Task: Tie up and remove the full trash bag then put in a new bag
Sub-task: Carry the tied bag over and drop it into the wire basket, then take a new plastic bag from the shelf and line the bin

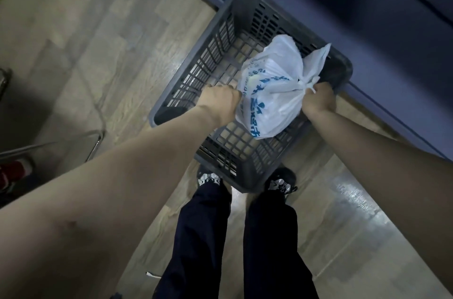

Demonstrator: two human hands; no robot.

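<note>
**Knotted bag held over the slatted bin**

Wood-look plank flooring (103, 36) fills most of the view, pale and slightly glossy near the lower right. Along the upper right runs a dark blue cabinet front (367, 4), its base meeting the floor on a diagonal. Set against that base stands a grey plastic bin (220, 41) with slotted walls and a gridded bottom; the floor shows through the openings.

Both bare forearms reach down from the lower corners toward the bin. Below them are the person's dark trousers (264, 237) and two black-and-white shoes (282, 182), toes just at the bin's near corner. At the left edge a chrome chair frame (95, 142) and something red (12, 171) are partly visible.

Over the bin's right half is the white trash bag (272, 95), printed with blue lettering, bulging and closed with a knot at its right side, one loose handle flaring upward above it. Whether its underside touches the bin floor cannot be told.

The left hand (219, 100) is curled closed on the bag's left edge. The right hand (317, 100) is clenched on the plastic just beside the knot (305, 84).
</note>
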